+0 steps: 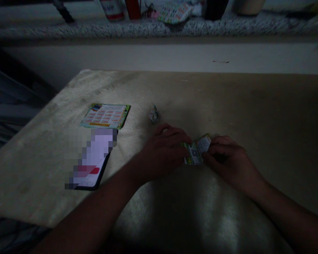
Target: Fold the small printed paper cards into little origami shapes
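Observation:
A small printed paper (194, 155) with a creased fold and a square code lies under my fingers on the table. My left hand (164, 148) holds down its left part, fingers bent over the edge; the thumb is hard to make out in the dim light. At the right edge, my right hand (228, 155) pinches the raised flap between thumb and fingers. Just beyond my left hand sits a small folded paper piece (154, 115) with the same kind of print.
On the table (267, 106), a printed card (106, 115) lies to the left, touching or nearly touching a lit phone (95, 158) with a blurred screen. Behind, a speckled stone ledge (137, 31) carries containers and a crumpled printed packet (175, 12).

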`<state>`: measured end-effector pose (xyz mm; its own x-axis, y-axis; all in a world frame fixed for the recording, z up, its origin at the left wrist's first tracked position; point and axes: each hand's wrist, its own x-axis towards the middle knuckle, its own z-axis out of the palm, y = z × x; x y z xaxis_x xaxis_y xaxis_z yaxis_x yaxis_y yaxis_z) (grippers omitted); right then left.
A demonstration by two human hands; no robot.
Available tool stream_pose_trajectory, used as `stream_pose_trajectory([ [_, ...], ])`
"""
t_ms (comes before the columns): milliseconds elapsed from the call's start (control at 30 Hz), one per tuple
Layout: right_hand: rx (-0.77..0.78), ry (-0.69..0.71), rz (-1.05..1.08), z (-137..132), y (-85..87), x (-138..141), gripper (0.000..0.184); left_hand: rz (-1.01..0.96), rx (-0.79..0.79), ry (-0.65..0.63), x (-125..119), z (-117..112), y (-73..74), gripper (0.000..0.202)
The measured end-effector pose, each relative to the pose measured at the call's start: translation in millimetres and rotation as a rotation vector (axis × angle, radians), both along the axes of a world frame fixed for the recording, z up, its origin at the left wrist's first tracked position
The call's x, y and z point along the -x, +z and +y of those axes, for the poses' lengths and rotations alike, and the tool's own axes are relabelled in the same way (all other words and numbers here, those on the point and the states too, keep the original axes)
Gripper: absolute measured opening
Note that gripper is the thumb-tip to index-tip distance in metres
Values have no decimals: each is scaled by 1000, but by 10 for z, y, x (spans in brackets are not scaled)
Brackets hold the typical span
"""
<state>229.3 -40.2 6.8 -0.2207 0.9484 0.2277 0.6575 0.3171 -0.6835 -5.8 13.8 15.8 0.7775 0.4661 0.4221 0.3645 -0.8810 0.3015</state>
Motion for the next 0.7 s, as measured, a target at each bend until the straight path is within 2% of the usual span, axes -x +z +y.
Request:
stream_pose_trajectory([
  [133,-41,-4,-172,11,-99,-52,18,143,74,-25,-9,-18,-7,15],
  [333,-89,-104,-259,-16,-103,-100,22,158,97,-53,-22,-48,22,17],
  [533,-71,-7,-295,-37,-114,-120,22,172,126,-62,-36,-64,17,21],
  [700,-33,8,-321,-49,-99,-110,27,189,138,-56,-36,-85,5,22],
])
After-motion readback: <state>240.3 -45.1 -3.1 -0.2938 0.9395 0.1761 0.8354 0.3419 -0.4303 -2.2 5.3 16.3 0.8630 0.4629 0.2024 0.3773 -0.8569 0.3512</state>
